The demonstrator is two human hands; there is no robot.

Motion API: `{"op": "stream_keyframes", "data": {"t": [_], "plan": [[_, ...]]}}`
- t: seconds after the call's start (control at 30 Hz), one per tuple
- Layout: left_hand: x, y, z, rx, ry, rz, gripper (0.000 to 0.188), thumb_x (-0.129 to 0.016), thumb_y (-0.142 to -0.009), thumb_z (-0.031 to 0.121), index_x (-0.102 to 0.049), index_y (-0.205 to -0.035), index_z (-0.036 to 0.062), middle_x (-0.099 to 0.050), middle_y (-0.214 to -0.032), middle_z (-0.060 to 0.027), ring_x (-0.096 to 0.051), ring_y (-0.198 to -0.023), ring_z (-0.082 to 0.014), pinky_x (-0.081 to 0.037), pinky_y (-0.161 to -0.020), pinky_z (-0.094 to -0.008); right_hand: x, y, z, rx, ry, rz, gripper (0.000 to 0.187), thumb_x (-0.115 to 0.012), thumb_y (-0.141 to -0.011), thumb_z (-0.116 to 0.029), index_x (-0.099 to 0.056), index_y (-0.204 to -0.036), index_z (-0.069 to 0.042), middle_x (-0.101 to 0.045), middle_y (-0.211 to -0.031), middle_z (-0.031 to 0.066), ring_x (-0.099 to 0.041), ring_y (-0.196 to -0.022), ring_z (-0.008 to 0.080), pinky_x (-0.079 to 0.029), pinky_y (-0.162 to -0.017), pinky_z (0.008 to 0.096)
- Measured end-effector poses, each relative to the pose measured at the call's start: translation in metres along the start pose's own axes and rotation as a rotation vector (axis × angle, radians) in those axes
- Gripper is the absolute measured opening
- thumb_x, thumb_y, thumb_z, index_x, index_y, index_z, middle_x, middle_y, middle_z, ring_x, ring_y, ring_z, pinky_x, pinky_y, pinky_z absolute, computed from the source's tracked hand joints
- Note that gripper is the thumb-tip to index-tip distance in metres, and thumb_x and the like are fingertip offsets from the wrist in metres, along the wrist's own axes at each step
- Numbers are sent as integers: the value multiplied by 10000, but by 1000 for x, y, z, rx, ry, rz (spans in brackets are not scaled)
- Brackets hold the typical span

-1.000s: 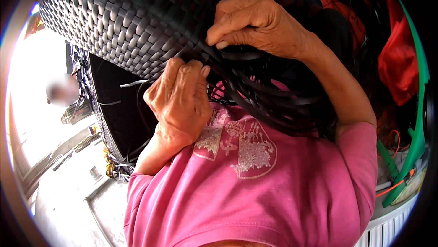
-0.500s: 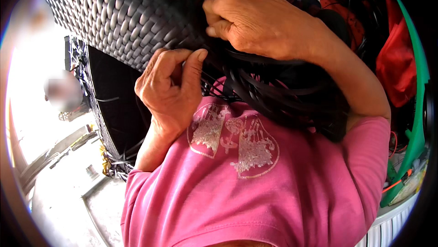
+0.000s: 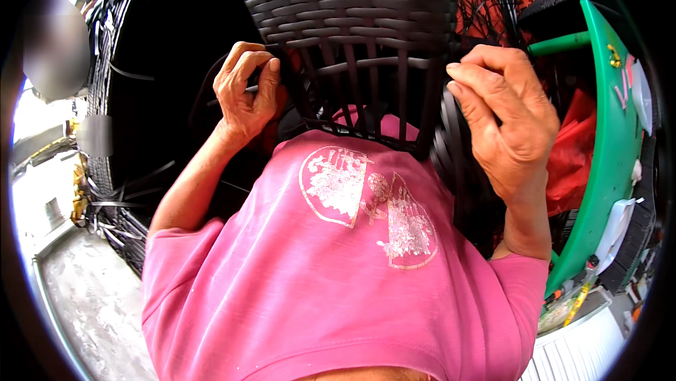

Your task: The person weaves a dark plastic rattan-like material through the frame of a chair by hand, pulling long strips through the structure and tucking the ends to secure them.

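- The left hand is curled tight around a thin dark flat plastic weaving strand at the left edge of the open frame, thumb and fingers pinched over it.
- The right hand is closed on a bundle of dark flat strips at the right edge; its fingers hook over the top and the thumb presses the side.
- Between the two hands, just beyond the chest, stands the dark woven wicker basket-like piece: its far part is tightly woven, while its near part shows bare upright ribs with gaps between them.
- A pink printed shirt fills the near field, touching the lower rim of the ribs.
- To the right are a green plastic frame and a red bag; to the left, another dark woven form with loose strand ends.
- Risks, as I judge them: the pinched strand could slip or kink if pulled at an angle across a rib; the loose strips on the right could tangle; uneven tension between the hands could leave a slack row.
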State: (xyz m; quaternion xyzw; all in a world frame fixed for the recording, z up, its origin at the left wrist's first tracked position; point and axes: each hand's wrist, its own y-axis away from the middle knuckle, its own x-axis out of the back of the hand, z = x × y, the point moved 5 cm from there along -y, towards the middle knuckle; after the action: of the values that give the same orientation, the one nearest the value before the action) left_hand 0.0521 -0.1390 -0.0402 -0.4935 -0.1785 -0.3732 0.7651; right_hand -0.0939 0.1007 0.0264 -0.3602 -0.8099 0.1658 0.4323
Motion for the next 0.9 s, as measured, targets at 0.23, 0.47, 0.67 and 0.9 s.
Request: {"op": "stream_keyframes", "data": {"t": [0.23,0.47,0.67,0.9], "plan": [[-6,28,-30,55,132,-426,220,-734,-807,171,-565,-782,32,-544,-750,-88,-517,-682,-256,-400,-680,-359,-18,-6,-3,-7,263,-74,427,-799,-620,7,-639,-1012,-44,-589,-945,86,-616,-738,239,-511,-626,315],[44,-53,-64,-52,132,-286,165,-719,-826,73,-613,-720,2,-520,-646,-34,-474,-603,-147,-397,-573,-298,-26,7,0,-208,243,-110,257,-720,-706,74,-504,-795,-33,-516,-725,90,-560,-644,279,-449,-573,363],[31,-30,-74,37,-13,-243,75,-709,-813,42,-672,-796,-21,-682,-785,-104,-658,-774,-181,-498,-725,-287,-10,8,5,-306,120,-197,226,-719,-730,52,-534,-824,-37,-572,-717,76,-579,-622,233,-464,-570,327],[67,-55,34,-228,167,310,167,-467,-922,27,-554,-823,-75,-582,-661,-123,-536,-544,-231,-464,-517,-345,19,22,-13,-374,-197,-274,106,-732,-771,-90,-649,-830,-63,-657,-770,66,-616,-671,241,-491,-633,343]]}}
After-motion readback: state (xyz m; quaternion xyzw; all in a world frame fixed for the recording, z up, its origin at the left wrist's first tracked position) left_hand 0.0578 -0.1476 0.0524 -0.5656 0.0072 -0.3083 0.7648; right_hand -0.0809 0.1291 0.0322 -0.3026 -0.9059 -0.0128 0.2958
